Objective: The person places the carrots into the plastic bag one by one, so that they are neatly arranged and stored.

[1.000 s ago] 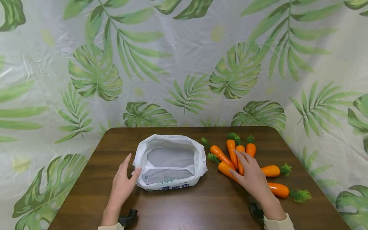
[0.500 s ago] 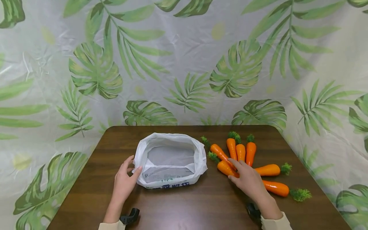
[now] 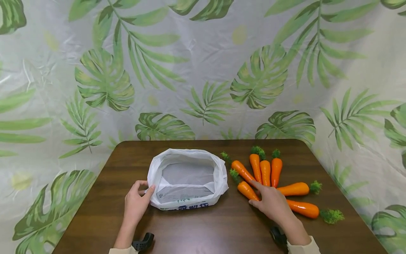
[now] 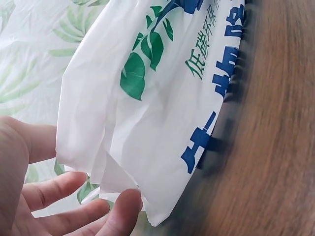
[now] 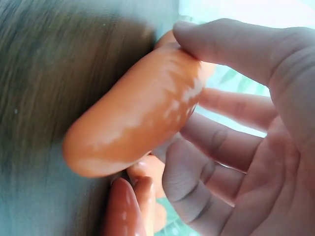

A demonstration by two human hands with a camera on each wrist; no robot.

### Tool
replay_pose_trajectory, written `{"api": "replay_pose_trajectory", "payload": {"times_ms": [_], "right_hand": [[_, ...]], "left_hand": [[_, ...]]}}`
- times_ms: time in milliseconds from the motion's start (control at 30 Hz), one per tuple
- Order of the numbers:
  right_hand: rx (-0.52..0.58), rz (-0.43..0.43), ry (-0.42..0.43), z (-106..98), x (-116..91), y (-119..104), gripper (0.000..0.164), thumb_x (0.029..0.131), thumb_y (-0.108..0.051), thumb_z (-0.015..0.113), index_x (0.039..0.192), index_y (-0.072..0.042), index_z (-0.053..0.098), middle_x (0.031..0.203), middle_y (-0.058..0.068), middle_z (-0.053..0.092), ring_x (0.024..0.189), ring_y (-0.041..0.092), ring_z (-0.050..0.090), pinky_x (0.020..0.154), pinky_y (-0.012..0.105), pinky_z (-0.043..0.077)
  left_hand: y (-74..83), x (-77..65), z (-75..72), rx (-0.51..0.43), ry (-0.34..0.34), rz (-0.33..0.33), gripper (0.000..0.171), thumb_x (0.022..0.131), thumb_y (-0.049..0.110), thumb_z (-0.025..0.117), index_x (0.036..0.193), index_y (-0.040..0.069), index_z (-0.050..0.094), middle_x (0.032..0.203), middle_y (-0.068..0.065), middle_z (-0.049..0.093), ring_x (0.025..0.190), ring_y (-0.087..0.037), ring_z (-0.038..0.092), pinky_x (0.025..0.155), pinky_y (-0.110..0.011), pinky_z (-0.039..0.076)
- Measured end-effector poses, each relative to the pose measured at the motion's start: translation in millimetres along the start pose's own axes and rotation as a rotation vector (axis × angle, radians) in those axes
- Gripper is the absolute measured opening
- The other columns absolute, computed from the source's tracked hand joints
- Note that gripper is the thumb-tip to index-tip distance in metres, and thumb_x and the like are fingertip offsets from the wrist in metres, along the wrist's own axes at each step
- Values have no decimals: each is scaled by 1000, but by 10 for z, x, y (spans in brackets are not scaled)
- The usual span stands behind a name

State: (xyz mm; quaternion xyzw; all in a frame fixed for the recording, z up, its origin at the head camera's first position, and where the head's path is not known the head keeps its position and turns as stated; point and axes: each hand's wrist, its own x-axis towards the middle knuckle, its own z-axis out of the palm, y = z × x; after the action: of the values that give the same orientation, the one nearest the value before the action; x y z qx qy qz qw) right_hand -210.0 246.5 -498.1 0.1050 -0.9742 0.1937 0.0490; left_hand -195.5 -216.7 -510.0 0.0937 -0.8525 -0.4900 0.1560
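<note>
A white plastic bag (image 3: 189, 204) with blue and green print stands with its mouth held wide. At its left end my left hand (image 3: 135, 203) grips the rim, fingers bent against the side. In the left wrist view one digit goes behind the bag's wall (image 4: 113, 147) while other fingers (image 4: 54, 191) stay outside. On the right, my right hand (image 3: 274, 206) holds the nearest carrot (image 3: 247, 190), which has a green leafy top. The right wrist view shows the thumb (image 5: 221, 42) on one side of this carrot and fingers on the other.
Several more orange carrots fan out around my right hand, among them an upright-lying carrot (image 3: 276, 172) and a carrot (image 3: 304, 209) pointing right. All lie on a dark wooden table (image 3: 203, 229). A leaf-patterned sheet (image 3: 203, 70) hangs behind.
My right hand has moved left and down off the middle carrots and taken hold of the nearest carrot, which has shifted slightly. My left fingers have curled in against the bag.
</note>
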Motion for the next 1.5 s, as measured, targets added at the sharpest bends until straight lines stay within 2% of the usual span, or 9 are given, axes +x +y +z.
{"api": "replay_pose_trajectory", "payload": {"times_ms": [100, 267, 533, 633, 800, 1000, 1200, 1500], "right_hand": [[21, 7, -15, 9, -33, -11, 68, 74, -29, 88, 136, -18, 62, 88, -7, 69, 67, 11, 57, 59, 37, 46], [38, 17, -26, 32, -82, -24, 64, 73, -24, 86, 133, -17, 64, 89, -6, 69, 68, 10, 57, 57, 35, 45], [77, 51, 29, 46, -88, -48, 63, 75, -29, 84, 134, -19, 64, 92, -7, 70, 68, 11, 56, 57, 34, 43], [104, 63, 38, 42, -108, -63, 65, 77, -31, 84, 137, -18, 62, 92, -8, 70, 64, 11, 54, 55, 34, 42], [142, 59, 80, -6, -139, -92, 65, 79, -29, 85, 138, -16, 62, 92, -9, 70, 67, 8, 57, 60, 34, 45], [132, 40, 105, -54, -129, -122, 64, 79, -30, 85, 137, -17, 62, 94, -8, 71, 74, 9, 63, 62, 35, 47], [90, 5, 135, -147, -80, -177, 63, 79, -31, 85, 137, -18, 63, 95, -6, 72, 76, 12, 64, 61, 37, 48], [50, -24, 185, -355, -15, -261, 61, 80, -30, 85, 136, -19, 62, 95, -3, 71, 73, 15, 62, 56, 36, 45]], "left_hand": [[-10, -17, -2, -10, 2, 3, 31, 91, 34, 76, 105, 9, 63, 114, -14, 68, 75, -22, 70, 56, -28, 50], [-20, -22, -3, -21, 4, 4, 24, 91, 27, 76, 100, 8, 64, 122, -11, 65, 89, -27, 71, 56, -26, 53], [-19, 42, 1, -72, 22, 21, 24, 94, 29, 73, 93, 6, 66, 124, -11, 65, 96, -31, 70, 59, -26, 55], [-28, 63, 6, -51, 30, 30, 24, 93, 30, 73, 90, 7, 67, 122, -9, 66, 92, -28, 70, 59, -25, 54], [-20, 93, 29, -11, 34, 76, 24, 94, 33, 73, 88, 9, 68, 121, -6, 66, 93, -24, 69, 61, -25, 52], [-24, 64, 44, -4, 52, 81, 23, 93, 32, 74, 88, 10, 69, 119, -4, 68, 96, -22, 69, 65, -22, 51], [-48, 25, 65, 26, 85, 119, 21, 93, 29, 74, 85, 10, 70, 117, -3, 69, 95, -22, 70, 70, -19, 47], [-48, 9, 57, 10, 104, 131, 20, 93, 26, 74, 85, 9, 70, 118, -5, 69, 93, -22, 70, 64, -14, 47]]}}
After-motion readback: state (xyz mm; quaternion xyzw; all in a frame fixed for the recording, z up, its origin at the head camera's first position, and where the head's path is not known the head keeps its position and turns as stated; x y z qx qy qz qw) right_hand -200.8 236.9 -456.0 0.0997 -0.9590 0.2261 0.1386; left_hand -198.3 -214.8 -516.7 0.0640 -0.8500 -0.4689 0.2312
